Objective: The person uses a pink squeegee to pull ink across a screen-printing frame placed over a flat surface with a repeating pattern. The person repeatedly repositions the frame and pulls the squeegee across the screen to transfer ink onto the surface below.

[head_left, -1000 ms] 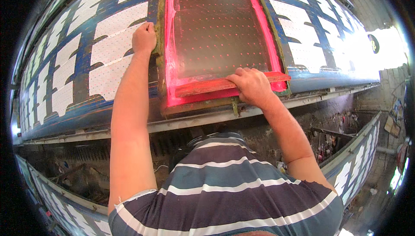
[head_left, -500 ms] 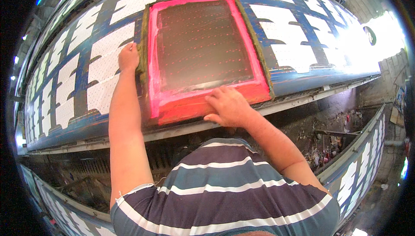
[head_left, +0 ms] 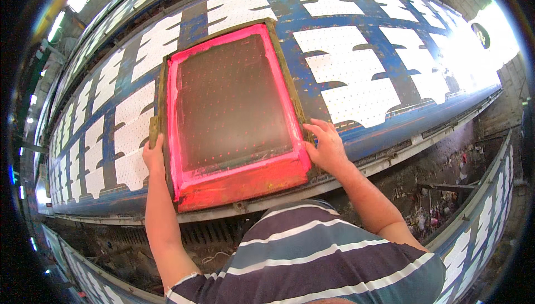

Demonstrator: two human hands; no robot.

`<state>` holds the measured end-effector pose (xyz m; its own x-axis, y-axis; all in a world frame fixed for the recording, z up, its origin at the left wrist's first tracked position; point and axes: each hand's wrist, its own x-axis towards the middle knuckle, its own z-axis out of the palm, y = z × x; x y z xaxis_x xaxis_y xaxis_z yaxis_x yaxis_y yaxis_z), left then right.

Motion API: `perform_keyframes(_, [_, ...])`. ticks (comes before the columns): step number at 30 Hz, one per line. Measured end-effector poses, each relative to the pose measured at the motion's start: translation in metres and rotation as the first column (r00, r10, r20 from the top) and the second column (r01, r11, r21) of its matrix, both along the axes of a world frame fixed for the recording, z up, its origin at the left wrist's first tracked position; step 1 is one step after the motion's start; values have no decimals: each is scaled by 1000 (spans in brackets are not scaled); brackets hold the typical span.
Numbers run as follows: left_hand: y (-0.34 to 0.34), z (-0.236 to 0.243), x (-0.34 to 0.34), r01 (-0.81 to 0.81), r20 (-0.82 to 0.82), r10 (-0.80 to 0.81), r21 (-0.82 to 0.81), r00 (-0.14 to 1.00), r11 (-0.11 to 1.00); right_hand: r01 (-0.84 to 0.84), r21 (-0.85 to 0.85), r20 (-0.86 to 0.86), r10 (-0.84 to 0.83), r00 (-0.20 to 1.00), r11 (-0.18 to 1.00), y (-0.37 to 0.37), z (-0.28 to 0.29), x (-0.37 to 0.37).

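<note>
A screen printing frame (head_left: 231, 100) lies tilted on the long blue table, its dark mesh edged in bright pink and its near end smeared red-pink. Thin wooden rails form its sides. My left hand (head_left: 154, 153) is closed on a small wooden grip at the left rail. At the lower right corner, my right hand (head_left: 327, 147) holds the right rail, fingers on its outer edge and thumb near the pink border. White dotted fabric pieces (head_left: 348, 73) lie flat on both sides of the frame. Whatever lies under the mesh is hidden.
The blue table (head_left: 384, 128) stretches left and right, with a metal rail (head_left: 365, 164) along its near edge. Behind me stands another table (head_left: 473, 226) with white pieces. Litter (head_left: 426, 215) lies on the floor between them. Bright light washes out the far right.
My right hand has gone from the near pink end to the right rail. The frame sits lower and further left in view, partly because the view shifted. My left hand stays at the left rail.
</note>
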<state>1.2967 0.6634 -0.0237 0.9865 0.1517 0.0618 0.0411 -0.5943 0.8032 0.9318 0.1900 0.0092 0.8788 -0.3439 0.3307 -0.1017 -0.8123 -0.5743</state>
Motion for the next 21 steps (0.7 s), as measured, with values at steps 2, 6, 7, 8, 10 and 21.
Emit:
perform_keyframes(2, [0,-4,-4,28,-13,-29,-94,999,995,15,52,-65,-12,998,999,-4,-8,8])
perform_keyframes(6, [-4,-4,5,-29,-124,-9,-298,992,954,112,133,-213,-82,974,985,4,-14,19])
perform_keyframes(7, [-5,-4,6,-16,-106,-15,-290,994,957,133,144,-193,-104,976,981,7,-13,21])
perform_keyframes(8, [-6,-5,6,-48,-139,10,-272,990,961,147,127,-204,-119,972,981,10,-12,22])
perform_keyframes(10, [-5,-6,6,-14,-80,-4,-226,997,974,151,90,-181,-133,974,984,13,-10,27])
perform_keyframes(21, [3,-3,11,-23,-211,-72,-420,975,907,163,136,-1,-164,986,977,17,25,34])
